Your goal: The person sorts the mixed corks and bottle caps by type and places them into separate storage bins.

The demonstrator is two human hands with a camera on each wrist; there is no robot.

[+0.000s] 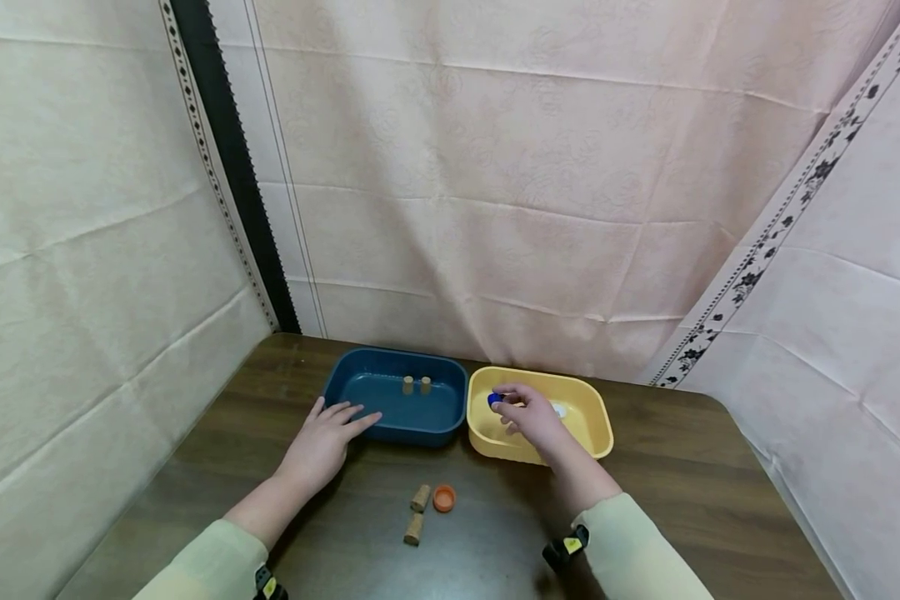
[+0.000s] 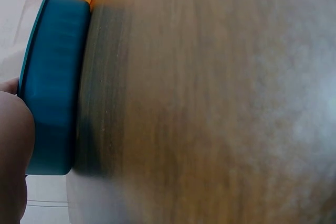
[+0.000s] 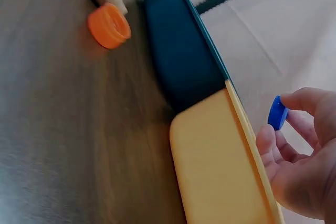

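Observation:
My right hand (image 1: 531,417) pinches a blue bottle cap (image 3: 277,113) between thumb and fingers, above the yellow tray (image 1: 596,450). Inside that tray, partly behind the hand, lies a white piece (image 1: 559,410), too small to make out. My left hand (image 1: 328,437) rests with spread fingers at the near left rim of the blue tray (image 1: 412,435). Two corks (image 1: 408,385) stand in the blue tray. On the table in front lie two more corks (image 1: 420,498) and an orange bottle cap (image 1: 443,498), the latter also large in the right wrist view.
Both trays stand side by side near the back edge of the dark wooden table (image 1: 682,500). A pale cloth (image 1: 495,167) hangs behind it, and further cloths hang at the left and right sides.

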